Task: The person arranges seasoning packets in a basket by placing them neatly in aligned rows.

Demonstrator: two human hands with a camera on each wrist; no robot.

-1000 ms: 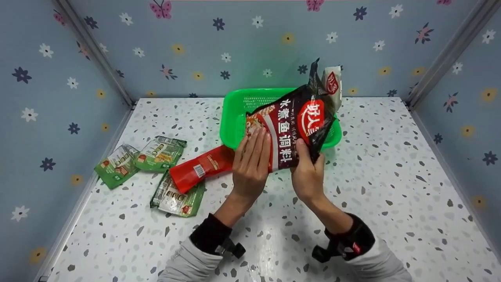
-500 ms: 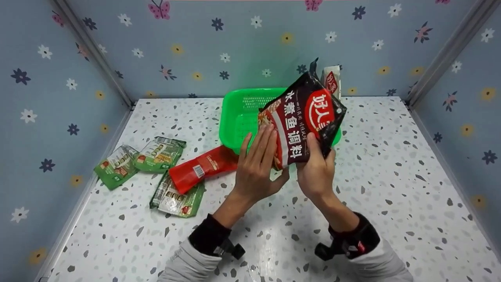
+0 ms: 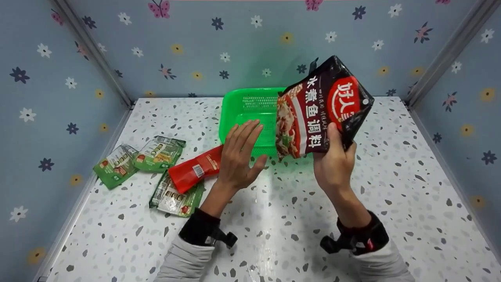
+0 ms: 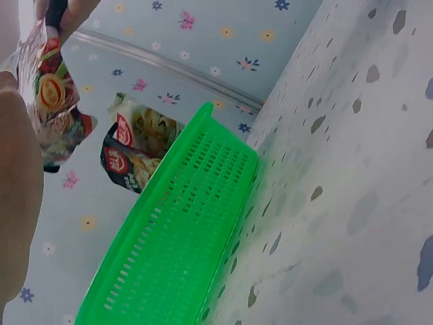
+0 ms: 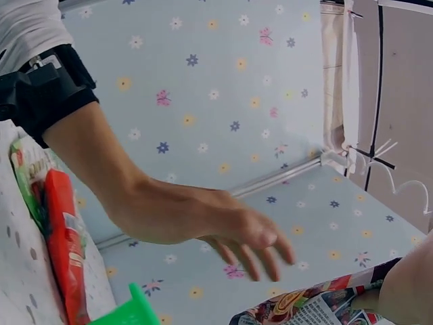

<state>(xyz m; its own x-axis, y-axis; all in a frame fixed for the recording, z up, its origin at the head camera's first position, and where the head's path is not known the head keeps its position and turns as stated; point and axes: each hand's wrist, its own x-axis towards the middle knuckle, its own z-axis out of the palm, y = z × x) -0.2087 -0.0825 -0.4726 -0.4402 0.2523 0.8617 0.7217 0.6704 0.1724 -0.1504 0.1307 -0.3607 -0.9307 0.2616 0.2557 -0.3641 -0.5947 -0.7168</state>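
My right hand point(image 3: 334, 164) grips a black seasoning packet point(image 3: 307, 113) by its lower edge, with the thumb across the front. The packet has a red oval logo and a picture of a fish dish. It is tilted and hangs over the right part of the green basket point(image 3: 231, 105). My left hand point(image 3: 236, 158) has its fingers spread and holds nothing, left of the packet at the basket's front rim. In the left wrist view, more packets point(image 4: 139, 145) stick up above the basket's far end. The held packet mostly hides them in the head view.
A red packet point(image 3: 195, 170) lies left of the basket, over part of a green packet point(image 3: 176, 201). Two more green packets, one point(image 3: 160, 154) nearer the basket and one point(image 3: 117, 164) by the left wall, lie farther left. A flowered wall point(image 3: 176, 70) stands behind the basket.
My left hand has come off the black packet and drawn back to the left. With the packet, my right hand has shifted right and a little up, baring more of the basket.
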